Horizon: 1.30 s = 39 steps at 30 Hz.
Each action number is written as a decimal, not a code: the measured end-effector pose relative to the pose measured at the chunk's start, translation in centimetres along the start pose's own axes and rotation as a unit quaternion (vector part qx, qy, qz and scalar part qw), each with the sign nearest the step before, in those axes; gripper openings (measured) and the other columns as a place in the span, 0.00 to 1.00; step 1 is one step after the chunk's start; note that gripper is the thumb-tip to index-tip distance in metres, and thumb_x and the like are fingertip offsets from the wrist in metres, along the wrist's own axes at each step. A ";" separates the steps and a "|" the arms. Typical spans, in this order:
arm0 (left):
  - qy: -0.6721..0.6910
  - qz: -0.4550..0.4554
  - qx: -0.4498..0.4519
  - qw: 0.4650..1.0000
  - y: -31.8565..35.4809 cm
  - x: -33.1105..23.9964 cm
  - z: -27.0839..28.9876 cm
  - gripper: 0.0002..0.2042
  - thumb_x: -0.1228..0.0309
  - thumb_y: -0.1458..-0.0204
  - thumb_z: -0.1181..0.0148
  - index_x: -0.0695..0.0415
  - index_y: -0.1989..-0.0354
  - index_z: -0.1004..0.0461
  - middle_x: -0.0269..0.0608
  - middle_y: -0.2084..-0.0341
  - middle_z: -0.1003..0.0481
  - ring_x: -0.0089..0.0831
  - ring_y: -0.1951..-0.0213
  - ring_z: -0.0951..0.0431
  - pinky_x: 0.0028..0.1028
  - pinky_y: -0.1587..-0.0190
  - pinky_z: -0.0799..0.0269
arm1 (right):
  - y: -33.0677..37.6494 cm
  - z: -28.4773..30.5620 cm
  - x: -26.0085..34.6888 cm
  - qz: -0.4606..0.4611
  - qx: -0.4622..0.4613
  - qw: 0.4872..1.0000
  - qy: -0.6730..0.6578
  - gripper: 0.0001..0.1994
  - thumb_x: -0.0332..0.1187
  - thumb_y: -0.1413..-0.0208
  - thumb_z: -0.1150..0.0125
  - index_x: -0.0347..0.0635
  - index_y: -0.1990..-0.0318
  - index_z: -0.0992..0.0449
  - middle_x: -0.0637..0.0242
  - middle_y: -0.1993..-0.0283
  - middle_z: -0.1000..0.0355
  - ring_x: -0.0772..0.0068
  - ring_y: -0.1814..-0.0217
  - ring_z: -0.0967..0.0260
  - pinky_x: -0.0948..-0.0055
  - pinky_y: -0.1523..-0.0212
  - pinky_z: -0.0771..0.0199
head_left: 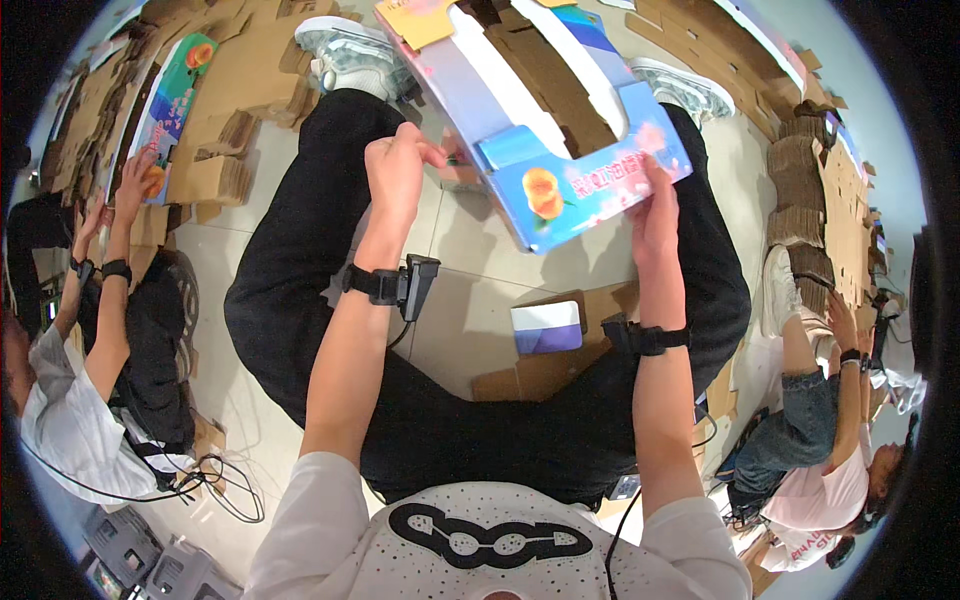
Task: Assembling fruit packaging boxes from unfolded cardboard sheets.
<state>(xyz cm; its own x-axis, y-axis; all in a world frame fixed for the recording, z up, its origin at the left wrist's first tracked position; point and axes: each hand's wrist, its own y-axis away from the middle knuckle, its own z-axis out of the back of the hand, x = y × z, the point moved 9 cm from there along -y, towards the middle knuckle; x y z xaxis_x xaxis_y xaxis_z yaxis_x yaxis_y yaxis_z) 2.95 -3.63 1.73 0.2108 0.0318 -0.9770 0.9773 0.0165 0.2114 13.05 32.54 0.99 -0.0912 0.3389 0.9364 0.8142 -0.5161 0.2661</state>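
Right hand (655, 210) clamped on the near right corner of our printed box (585, 190), thumb uppermost; we hold the box tilted above the floor, between our knees, its long cutout facing up. Left hand (398, 170) curled, beside the box's left edge; contact we cannot tell. Below, a white-and-purple card (547, 328) near brown cardboard (500, 385) on pale tiles (440, 300). Farther left, a co-worker's hands (130, 190) at a green-and-blue box (178, 110).
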 end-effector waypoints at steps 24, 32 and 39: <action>0.208 0.130 0.141 0.959 1.9 -4.1 5.3 0.31 0.48 0.44 0.48 0.58 0.39 0.33 0.48 0.46 0.26 0.46 0.47 0.24 0.55 0.49 0.26 | 2.9 1.6 8.9 -0.003 0.088 0.978 -0.188 0.40 0.61 0.36 0.60 0.34 0.30 0.46 0.52 0.30 0.41 0.53 0.29 0.42 0.53 0.28 0.48; 0.209 0.127 0.248 0.937 7.8 -1.5 -6.5 0.25 0.58 0.39 0.47 0.60 0.38 0.37 0.48 0.45 0.28 0.42 0.46 0.25 0.52 0.47 0.25 | 1.8 -0.7 5.2 -0.020 0.162 0.980 -0.113 0.37 0.55 0.32 0.60 0.31 0.29 0.52 0.39 0.33 0.42 0.44 0.32 0.40 0.51 0.32 0.40; -0.019 0.231 0.409 0.883 11.4 2.7 -9.9 0.20 0.55 0.39 0.42 0.61 0.53 0.27 0.42 0.69 0.22 0.31 0.65 0.18 0.31 0.63 0.18 | 2.5 -2.3 2.4 0.043 0.152 0.941 0.300 0.42 0.52 0.40 0.41 0.31 0.29 0.49 0.44 0.31 0.41 0.54 0.30 0.41 0.61 0.32 0.42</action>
<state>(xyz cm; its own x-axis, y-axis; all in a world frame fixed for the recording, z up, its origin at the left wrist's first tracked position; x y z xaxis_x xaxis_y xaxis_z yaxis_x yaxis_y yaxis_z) 14.48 6.52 1.82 0.5771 -0.1870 -0.7950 0.4731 -0.7169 0.5120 13.53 30.24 4.47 -0.2502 -0.2452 0.9366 0.9513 -0.2422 0.1907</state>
